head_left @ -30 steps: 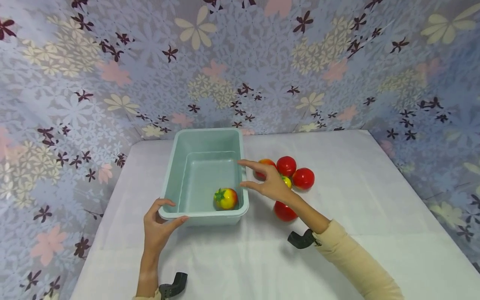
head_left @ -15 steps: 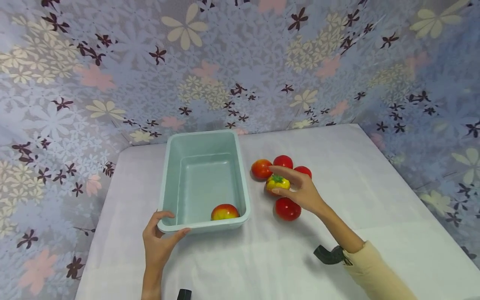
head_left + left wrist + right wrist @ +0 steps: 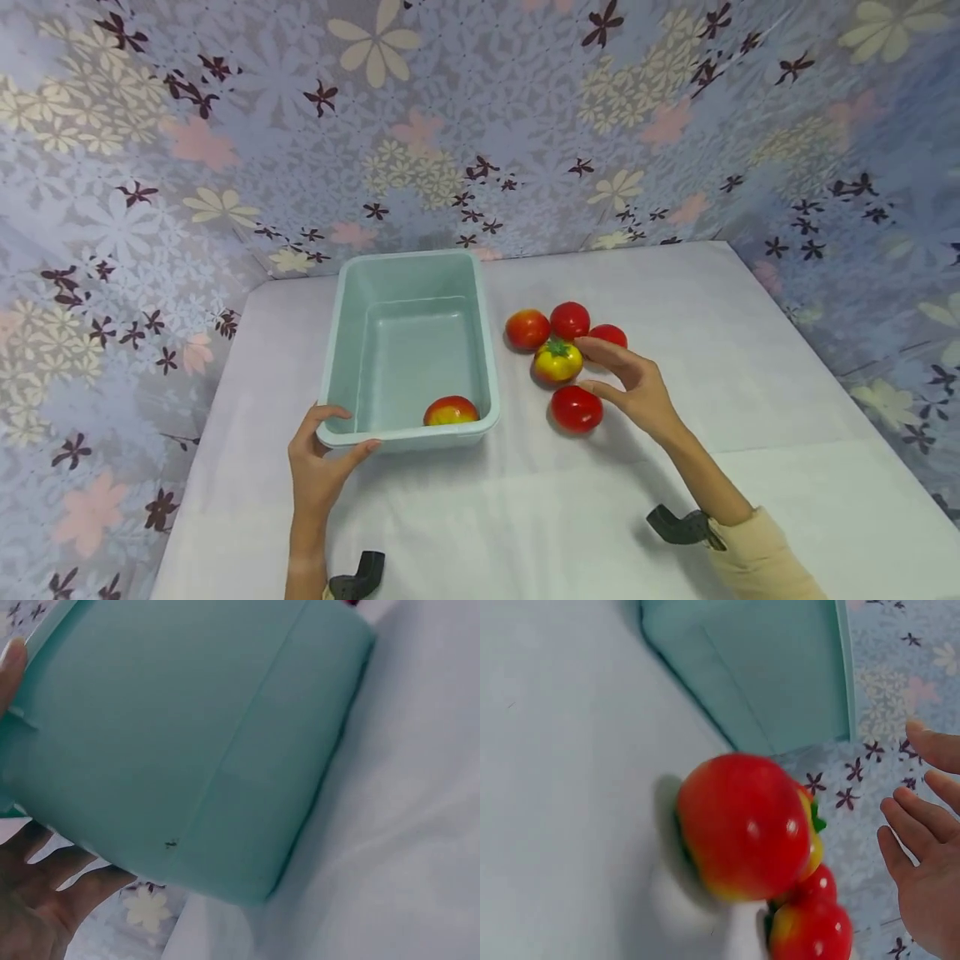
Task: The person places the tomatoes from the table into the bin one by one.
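My left hand [image 3: 315,471] grips the near left corner of a pale green plastic bin [image 3: 411,437], fingers inside the rim and thumb along its front. One red-and-yellow tomato [image 3: 450,411] lies inside, by the near right corner. Right of the bin is a loose cluster of tomatoes. My right hand [image 3: 637,392] hovers over the cluster's right side, thumb and fingers spread, nothing between them. Nearest to it are a yellow tomato with a green leafy top [image 3: 557,362] and a red tomato [image 3: 576,409], which looms large in the right wrist view.
Behind these lie an orange-red tomato [image 3: 527,330], a red tomato [image 3: 570,321] and another red tomato [image 3: 608,336], partly covered by my right fingers. White cloth [image 3: 517,533] covers the table. Flower-patterned fabric [image 3: 525,125] rises behind it and at both sides.
My right hand has moved from the bin's right rim to the cluster, then drawn slightly right off the yellow tomato. The tomato in the bin has rolled over. My left hand keeps its grip.
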`<state>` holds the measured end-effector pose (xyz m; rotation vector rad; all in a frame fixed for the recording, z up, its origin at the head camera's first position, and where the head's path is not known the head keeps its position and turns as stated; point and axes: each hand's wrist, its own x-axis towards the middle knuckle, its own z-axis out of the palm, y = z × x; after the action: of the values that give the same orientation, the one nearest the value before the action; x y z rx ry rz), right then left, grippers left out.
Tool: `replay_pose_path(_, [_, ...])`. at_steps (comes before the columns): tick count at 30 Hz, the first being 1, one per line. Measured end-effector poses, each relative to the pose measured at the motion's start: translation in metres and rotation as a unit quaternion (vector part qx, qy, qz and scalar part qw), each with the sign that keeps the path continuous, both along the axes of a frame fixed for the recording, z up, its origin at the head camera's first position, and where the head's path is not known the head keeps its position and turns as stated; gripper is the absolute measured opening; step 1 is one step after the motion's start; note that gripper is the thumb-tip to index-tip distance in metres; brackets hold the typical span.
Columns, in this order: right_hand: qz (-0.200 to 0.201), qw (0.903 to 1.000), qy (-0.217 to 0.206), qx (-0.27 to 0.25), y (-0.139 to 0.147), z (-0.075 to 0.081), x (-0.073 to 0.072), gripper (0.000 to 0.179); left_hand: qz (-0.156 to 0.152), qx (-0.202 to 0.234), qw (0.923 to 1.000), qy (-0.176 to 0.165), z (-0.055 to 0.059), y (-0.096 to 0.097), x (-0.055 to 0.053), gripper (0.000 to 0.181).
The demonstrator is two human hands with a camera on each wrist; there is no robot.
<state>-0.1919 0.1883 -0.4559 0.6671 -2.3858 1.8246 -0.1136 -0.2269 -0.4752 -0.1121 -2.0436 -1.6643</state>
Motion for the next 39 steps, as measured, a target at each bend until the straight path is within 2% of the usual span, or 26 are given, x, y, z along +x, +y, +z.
replay_pose_path(6, [0.001, 0.9991, -0.034, -0.025, 0.004, -0.023, 0.006, 0.057, -0.005, 0.006, 1.0, 0.0, 0.003, -0.011, -0.004, 0.051])
replay_pose_path(11, [-0.009, 0.9992, -0.037, -0.009, 0.013, -0.036, 0.016, 0.057, -0.008, -0.001, 0.9999, -0.012, -0.002, -0.008, -0.002, 0.05])
replay_pose_path(14, [-0.007, 0.9994, -0.031, 0.012, 0.016, -0.039, 0.017, 0.058, -0.004, -0.003, 0.9999, -0.01, -0.003, -0.004, -0.001, 0.05])
replay_pose_path(20, [0.023, 0.9967, -0.031, 0.071, 0.017, -0.044, 0.01, 0.063, 0.006, 0.001, 1.0, -0.006, -0.001, 0.0, -0.001, 0.05])
replay_pose_path(26, [0.032, 0.9962, -0.05, 0.063, 0.02, -0.051, 0.007, 0.064, 0.001, -0.001, 1.0, 0.006, -0.002, 0.002, -0.002, 0.05])
replay_pose_path(32, [0.037, 0.9955, -0.047, 0.073, 0.025, -0.061, 0.01, 0.068, 0.004, 0.004, 0.9999, -0.009, -0.003, 0.003, -0.001, 0.048])
replay_pose_path(39, [0.044, 0.9929, -0.063, 0.09, 0.026, -0.062, 0.011, 0.072, 0.008, -0.007, 0.9999, 0.0, -0.002, 0.003, -0.001, 0.048])
